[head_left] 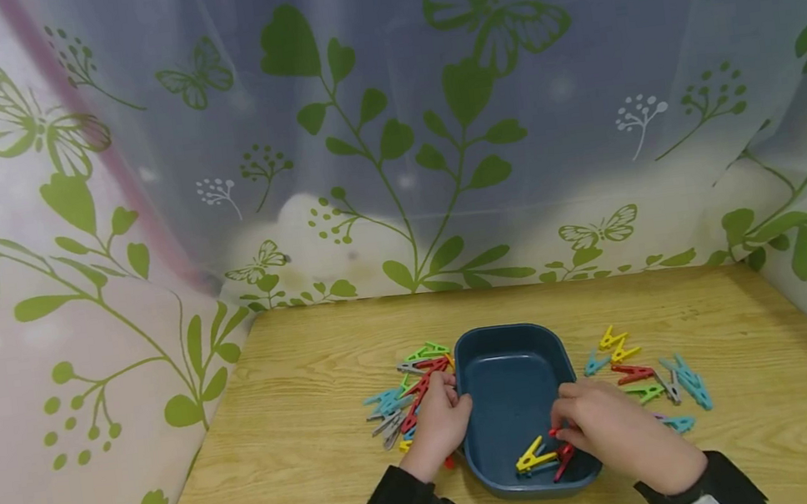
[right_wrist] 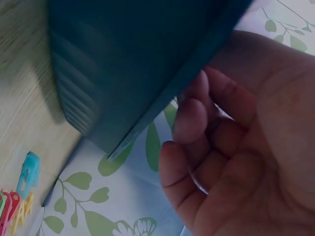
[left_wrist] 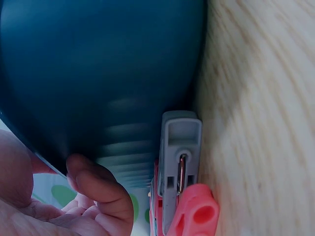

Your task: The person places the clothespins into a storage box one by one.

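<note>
A dark blue plastic basin (head_left: 517, 389) stands on the table. My left hand (head_left: 445, 417) grips its left rim, and in the left wrist view curled fingers (left_wrist: 101, 189) lie against the outside wall. My right hand (head_left: 600, 421) reaches over the right rim and pinches a small red clothespin (head_left: 554, 433), mostly hidden by the fingers. Below it in the basin lie a yellow clothespin (head_left: 533, 456), another red clothespin (head_left: 564, 463) and a partly covered blue one. From the right wrist view, the rim hides the fingertips inside.
Left of the basin is a pile of mixed clothespins (head_left: 389, 405), with a grey clothespin (left_wrist: 181, 147) close beside the wall. More clothespins lie scattered at right, among them a light blue one (head_left: 691, 381). A patterned curtain (head_left: 392, 161) hangs behind the wooden table (head_left: 309, 465).
</note>
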### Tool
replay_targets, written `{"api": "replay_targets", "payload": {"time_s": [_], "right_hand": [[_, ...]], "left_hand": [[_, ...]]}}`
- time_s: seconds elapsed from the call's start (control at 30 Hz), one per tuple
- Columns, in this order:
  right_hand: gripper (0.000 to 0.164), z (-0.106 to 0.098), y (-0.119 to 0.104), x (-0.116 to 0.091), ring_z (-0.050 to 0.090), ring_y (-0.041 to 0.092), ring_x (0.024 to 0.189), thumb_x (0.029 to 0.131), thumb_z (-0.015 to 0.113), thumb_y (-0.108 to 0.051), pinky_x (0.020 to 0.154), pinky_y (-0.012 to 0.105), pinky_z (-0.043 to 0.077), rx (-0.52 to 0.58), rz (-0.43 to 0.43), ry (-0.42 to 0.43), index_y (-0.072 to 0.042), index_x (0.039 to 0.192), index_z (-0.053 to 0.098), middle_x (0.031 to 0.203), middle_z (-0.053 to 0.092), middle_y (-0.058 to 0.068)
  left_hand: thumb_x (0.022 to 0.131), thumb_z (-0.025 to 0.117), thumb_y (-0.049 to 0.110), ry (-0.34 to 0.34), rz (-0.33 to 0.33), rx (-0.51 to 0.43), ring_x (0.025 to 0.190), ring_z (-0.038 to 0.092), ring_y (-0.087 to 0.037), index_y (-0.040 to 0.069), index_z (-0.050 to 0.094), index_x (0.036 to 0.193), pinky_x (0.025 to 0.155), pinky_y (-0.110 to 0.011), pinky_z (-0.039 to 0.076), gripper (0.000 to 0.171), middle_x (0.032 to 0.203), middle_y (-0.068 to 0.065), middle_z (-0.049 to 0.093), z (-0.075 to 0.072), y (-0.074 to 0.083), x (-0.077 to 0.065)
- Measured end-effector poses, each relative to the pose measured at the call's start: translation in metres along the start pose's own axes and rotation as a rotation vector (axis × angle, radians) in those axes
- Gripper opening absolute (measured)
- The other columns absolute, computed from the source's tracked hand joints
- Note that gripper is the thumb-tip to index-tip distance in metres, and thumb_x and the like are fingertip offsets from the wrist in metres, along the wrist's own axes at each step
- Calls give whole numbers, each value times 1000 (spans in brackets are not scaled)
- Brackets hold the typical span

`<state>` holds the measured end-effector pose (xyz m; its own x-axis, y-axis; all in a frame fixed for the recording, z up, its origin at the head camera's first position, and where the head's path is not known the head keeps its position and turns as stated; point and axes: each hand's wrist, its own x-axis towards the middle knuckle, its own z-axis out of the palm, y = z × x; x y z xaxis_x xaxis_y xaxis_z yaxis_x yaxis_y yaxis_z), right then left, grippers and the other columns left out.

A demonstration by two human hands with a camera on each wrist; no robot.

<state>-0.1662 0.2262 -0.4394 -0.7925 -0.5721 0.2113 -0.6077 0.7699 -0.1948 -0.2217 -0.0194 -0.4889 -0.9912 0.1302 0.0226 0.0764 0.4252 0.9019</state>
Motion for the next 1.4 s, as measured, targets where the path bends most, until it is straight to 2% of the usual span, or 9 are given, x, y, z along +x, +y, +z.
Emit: {"api": "replay_targets", "payload": {"time_s": [0.33,0.8,0.93,1.07,1.2,1.27,1.4], "right_hand": [[16,6,2,-1,34,7,70,82,88,-23,64,26,32,-54,34,-83,-29,80,72,78,45,-14],[16,9,2,-1,38,7,75,81,88,-22,67,29,35,-73,38,-40,-28,86,75,83,49,-13],[16,3,3,0,41,6,76,82,87,-21,68,29,38,-101,67,37,-27,87,73,85,50,-13],[16,-4,10,1,47,8,75,81,88,-17,66,29,43,-144,110,210,-22,86,74,84,54,-9],[14,-8,28,-1,49,12,72,81,87,-11,63,31,43,-171,159,359,-15,85,74,82,58,-2],[14,-8,38,-3,47,12,68,81,87,-10,60,31,41,-178,186,386,-13,84,74,79,56,-1],[14,-7,56,-9,50,16,68,79,87,-9,59,32,43,-188,247,361,-9,84,74,77,56,1]], "left_hand": [[97,63,7,0,-8,-5,69,45,-19,1,50,118,63,-29,35,25,83,-5,44,0,2,0],[97,63,7,-3,-8,-11,68,44,-18,0,49,118,62,-29,34,26,83,-4,43,0,3,0],[97,63,7,-1,-4,-6,68,44,-18,0,49,118,62,-29,34,25,83,-4,42,0,3,0],[98,62,7,-3,-3,-3,68,44,-18,0,49,118,62,-28,34,25,83,-4,42,0,3,-1],[98,62,7,-6,-5,-2,67,44,-18,0,50,118,62,-28,34,25,82,-4,42,-1,3,-1],[98,62,7,-8,-7,-2,67,44,-18,0,50,118,62,-28,34,25,82,-4,42,-1,3,-1],[98,62,8,-9,-11,-7,68,44,-19,1,50,118,62,-29,35,25,83,-5,43,-1,3,-2]]}}
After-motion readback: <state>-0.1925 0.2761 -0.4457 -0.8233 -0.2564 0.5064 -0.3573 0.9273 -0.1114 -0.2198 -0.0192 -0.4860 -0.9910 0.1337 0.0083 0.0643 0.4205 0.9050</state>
